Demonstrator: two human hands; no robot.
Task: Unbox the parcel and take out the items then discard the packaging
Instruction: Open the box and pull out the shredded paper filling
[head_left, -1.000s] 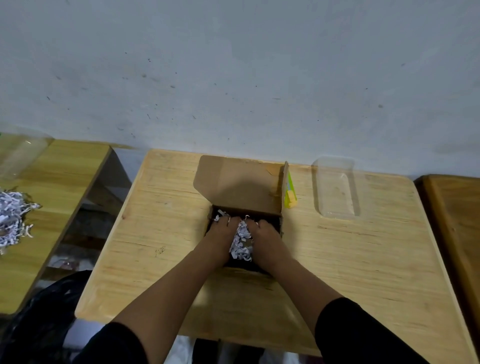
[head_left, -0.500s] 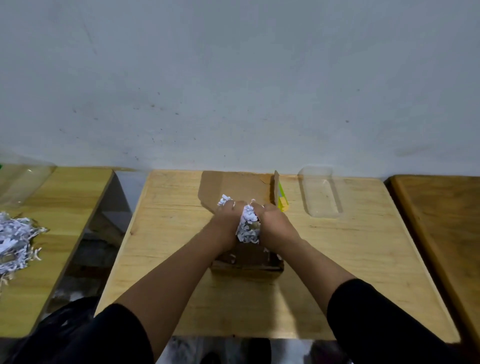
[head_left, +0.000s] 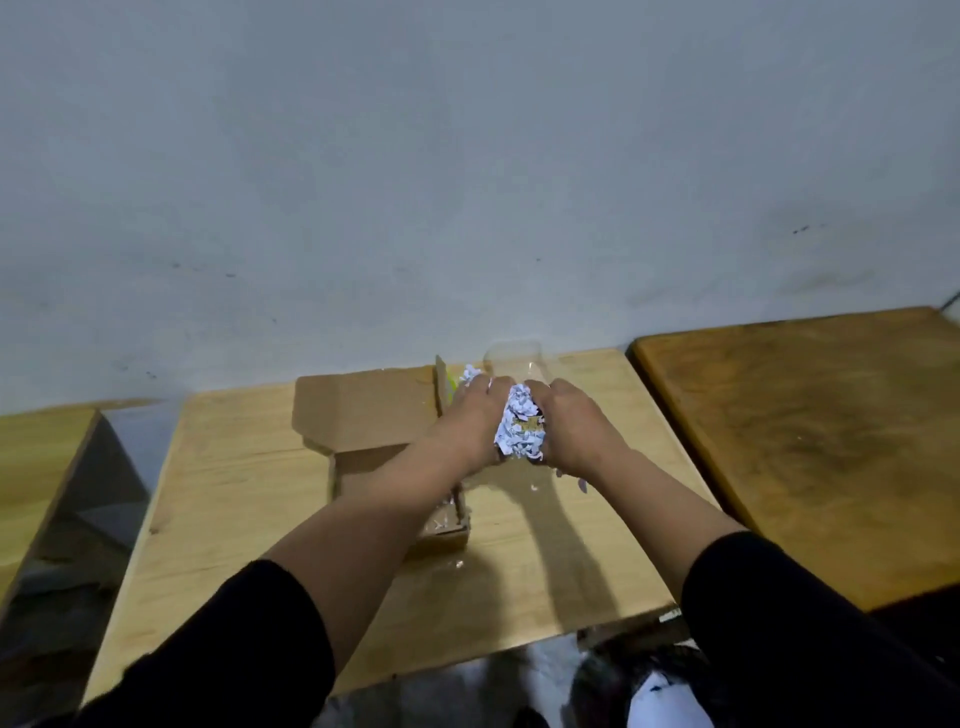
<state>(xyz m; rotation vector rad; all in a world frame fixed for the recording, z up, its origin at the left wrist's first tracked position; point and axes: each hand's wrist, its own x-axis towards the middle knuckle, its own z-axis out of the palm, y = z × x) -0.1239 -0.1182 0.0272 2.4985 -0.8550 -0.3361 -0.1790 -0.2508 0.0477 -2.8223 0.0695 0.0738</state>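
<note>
An open brown cardboard box (head_left: 363, 415) sits on the light wooden table (head_left: 234, 493), its lid flap folded back toward the wall. My left hand (head_left: 467, 421) and my right hand (head_left: 571, 431) press together around a wad of white shredded paper (head_left: 519, 426), held in the air to the right of the box. A few paper bits lie on the table beneath. A yellow-green item (head_left: 451, 384) stands behind my left hand, mostly hidden. My left forearm covers most of the box's inside.
A clear plastic tray (head_left: 511, 358) lies at the table's far edge behind my hands. A darker wooden table (head_left: 805, 441) stands to the right, another to the left (head_left: 31, 467). A black bag (head_left: 623, 680) sits on the floor at lower right.
Both hands lifted the shredded paper out of the box and carried it to the right. My view has turned to the right too.
</note>
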